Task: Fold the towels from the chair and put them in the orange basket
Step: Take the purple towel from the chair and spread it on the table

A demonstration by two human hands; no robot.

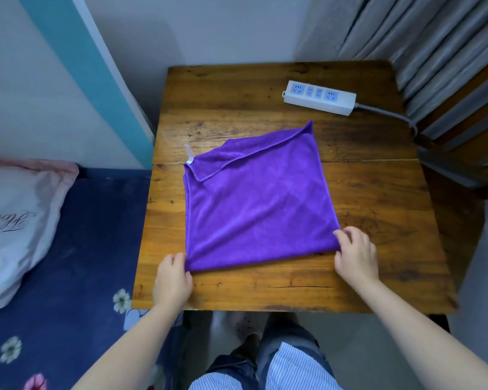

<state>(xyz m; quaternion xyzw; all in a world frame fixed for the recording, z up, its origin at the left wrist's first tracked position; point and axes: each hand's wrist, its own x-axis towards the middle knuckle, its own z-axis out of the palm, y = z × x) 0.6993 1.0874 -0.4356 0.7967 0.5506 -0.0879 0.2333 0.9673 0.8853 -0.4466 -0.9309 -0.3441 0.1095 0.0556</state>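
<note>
Head: hands [173, 280] [357, 256] pinch plush towel [259, 204]

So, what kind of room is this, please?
Probably a bedroom at home: a pillow lies on a flowered bedsheet beside a small wooden table, and grey curtains hang behind it.

A worn wooden bench [378, 198] carries a purple towel [259, 209], folded and lying askew at its middle. A white power strip [319, 97] lies near the far right corner, well apart from the towel.
</note>
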